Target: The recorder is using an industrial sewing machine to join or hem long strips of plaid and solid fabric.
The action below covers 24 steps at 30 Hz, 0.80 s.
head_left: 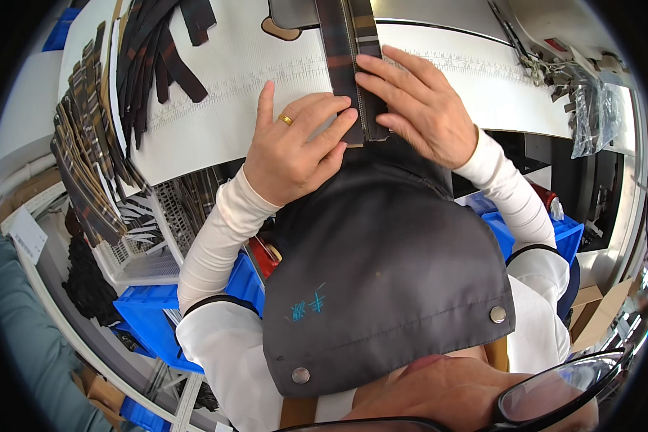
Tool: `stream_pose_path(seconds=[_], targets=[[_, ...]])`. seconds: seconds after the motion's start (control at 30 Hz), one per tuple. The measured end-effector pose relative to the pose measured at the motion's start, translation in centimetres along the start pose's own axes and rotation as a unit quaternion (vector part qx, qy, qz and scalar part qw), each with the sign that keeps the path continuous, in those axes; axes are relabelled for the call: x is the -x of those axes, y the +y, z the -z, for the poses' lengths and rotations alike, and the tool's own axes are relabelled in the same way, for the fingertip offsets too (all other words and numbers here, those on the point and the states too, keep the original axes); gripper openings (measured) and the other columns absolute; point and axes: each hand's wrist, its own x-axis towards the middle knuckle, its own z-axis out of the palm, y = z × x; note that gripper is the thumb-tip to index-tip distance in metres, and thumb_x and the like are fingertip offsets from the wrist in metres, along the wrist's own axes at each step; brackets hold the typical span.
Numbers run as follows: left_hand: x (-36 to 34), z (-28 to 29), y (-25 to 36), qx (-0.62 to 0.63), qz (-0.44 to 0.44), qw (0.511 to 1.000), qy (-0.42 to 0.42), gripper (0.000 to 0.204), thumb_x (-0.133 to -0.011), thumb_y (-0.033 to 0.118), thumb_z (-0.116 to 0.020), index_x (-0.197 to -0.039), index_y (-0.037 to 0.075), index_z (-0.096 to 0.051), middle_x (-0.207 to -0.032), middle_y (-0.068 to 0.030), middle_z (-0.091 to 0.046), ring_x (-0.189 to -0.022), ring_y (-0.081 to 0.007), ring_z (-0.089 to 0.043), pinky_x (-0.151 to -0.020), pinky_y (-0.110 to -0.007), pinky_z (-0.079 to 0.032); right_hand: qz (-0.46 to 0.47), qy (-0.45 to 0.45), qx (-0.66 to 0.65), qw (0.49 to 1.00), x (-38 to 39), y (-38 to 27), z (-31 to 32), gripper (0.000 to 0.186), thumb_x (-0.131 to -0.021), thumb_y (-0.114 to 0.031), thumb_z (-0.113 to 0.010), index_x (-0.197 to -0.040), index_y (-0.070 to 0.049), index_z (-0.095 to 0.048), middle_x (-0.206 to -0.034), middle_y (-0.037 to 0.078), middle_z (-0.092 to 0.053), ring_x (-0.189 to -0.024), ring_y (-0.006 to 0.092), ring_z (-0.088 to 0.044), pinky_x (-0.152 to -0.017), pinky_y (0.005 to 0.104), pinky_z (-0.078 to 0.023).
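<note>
A long dark plaid fabric strip lies on the white table, with a zipper running along its length. My left hand, with a gold ring, rests its stretched fingertips on the strip's left side near the table's front edge; the little finger points up. My right hand lies with fingers spread along the zipper's right side, its thumb near the strip's lower end. Both hands are open, pressing on the fabric from either side. The strip's near end reaches the dark apron over my front.
Dark cut strips and a stack of plaid strips hang over the table's left part. Ruler markings run along the white tabletop. A white basket and a blue bin stand below left; clear plastic bags lie right.
</note>
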Motion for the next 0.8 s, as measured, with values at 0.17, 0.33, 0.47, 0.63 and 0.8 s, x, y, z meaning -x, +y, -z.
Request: stream_pose_path(seconds=[0.17, 0.33, 0.47, 0.63, 0.8], targets=[[0.5, 0.0, -0.3, 0.015, -0.01, 1.0, -0.016, 0.035, -0.073, 0.014, -0.07, -0.108, 0.014, -0.065, -0.113, 0.0017, -0.06, -0.102, -0.0161, -0.06, -0.105, -0.062, -0.017, 0.032, -0.054, 0.056, 0.996, 0.4, 0.3, 0.0, 0.046, -0.079, -0.018, -0.067, -0.123, -0.007, -0.058, -0.132, 0.006, -0.052, -0.123, 0.0295, -0.046, -0.099, 0.0423, -0.04], [0.5, 0.0, -0.3, 0.014, -0.015, 1.0, -0.013, 0.035, -0.073, 0.014, -0.071, -0.107, 0.015, -0.066, -0.114, 0.0029, -0.061, -0.104, -0.0153, -0.059, -0.106, -0.062, -0.016, 0.048, -0.021, -0.01, 0.999, 1.5, -0.3, -0.6, 0.045, -0.073, -0.012, -0.071, -0.117, -0.005, -0.062, -0.126, 0.008, -0.057, -0.117, 0.0293, -0.052, -0.095, 0.0423, -0.045], [0.4, 0.3, -0.3, 0.039, -0.001, 0.999, -0.032, 0.041, -0.073, 0.007, -0.071, -0.113, 0.014, -0.065, -0.119, -0.0006, -0.061, -0.106, -0.019, -0.06, -0.112, -0.052, -0.006, 0.053, 0.001, -0.028, 0.998, 1.3, -0.5, -0.6, 0.045, -0.069, -0.009, -0.073, -0.113, -0.004, -0.064, -0.12, 0.009, -0.059, -0.111, 0.028, -0.056, -0.091, 0.0391, -0.048], [0.1, 0.3, -0.5, 0.053, 0.006, 0.999, -0.014, 0.029, -0.072, 0.013, -0.071, -0.101, 0.014, -0.065, -0.113, 0.0026, -0.062, -0.104, -0.0153, -0.059, -0.107, -0.06, -0.014, 0.057, 0.008, -0.035, 0.998, 1.3, -0.5, -0.7, 0.045, -0.069, -0.009, -0.073, -0.112, -0.004, -0.065, -0.118, 0.008, -0.06, -0.108, 0.0265, -0.056, -0.09, 0.0375, -0.049], [0.0, 0.7, -0.4, 0.069, 0.02, 0.997, -0.025, 0.021, -0.073, 0.011, -0.068, -0.094, 0.013, -0.063, -0.113, 0.002, -0.062, -0.104, -0.017, -0.059, -0.107, -0.06, -0.014, 0.052, -0.008, -0.046, 0.998, 1.3, -0.5, -0.5, 0.046, -0.07, -0.011, -0.071, -0.116, -0.005, -0.064, -0.12, 0.007, -0.059, -0.107, 0.0277, -0.053, -0.091, 0.0382, -0.047]])
